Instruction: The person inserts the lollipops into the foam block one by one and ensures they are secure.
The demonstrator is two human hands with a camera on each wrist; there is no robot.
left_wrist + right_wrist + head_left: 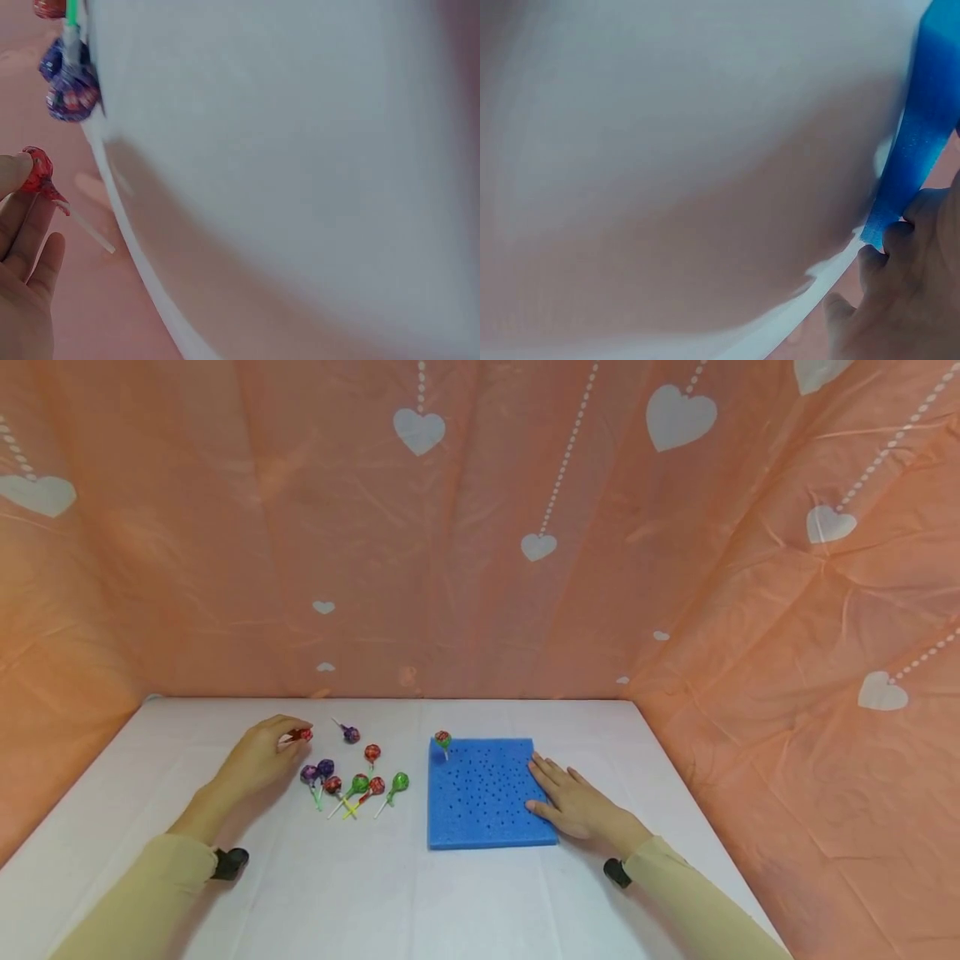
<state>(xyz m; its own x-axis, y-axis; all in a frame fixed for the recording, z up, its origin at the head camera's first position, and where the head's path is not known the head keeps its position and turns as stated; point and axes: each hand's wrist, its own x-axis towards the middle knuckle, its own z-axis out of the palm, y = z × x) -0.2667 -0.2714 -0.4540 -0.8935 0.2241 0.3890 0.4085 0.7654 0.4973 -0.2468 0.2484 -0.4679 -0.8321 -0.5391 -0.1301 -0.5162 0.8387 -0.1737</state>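
Observation:
My left hand [258,758] pinches a red lollipop [302,735] at its fingertips, just above the white table [375,893]; the left wrist view shows that red lollipop [37,172] with its white stick trailing. Several loose lollipops [360,785] in red, purple and green lie to the right of that hand. A blue foam block [483,793] dotted with holes lies at centre, with one red-and-green lollipop [443,741] standing in its far left corner. My right hand [573,797] rests flat against the block's right edge, fingers straight, and the blue foam block [922,142] shows in the right wrist view.
Peach cloth with white hearts [480,527] walls in the table at the back and both sides. A purple lollipop [350,733] lies apart, toward the back. Bare white tabletop stretches along the front.

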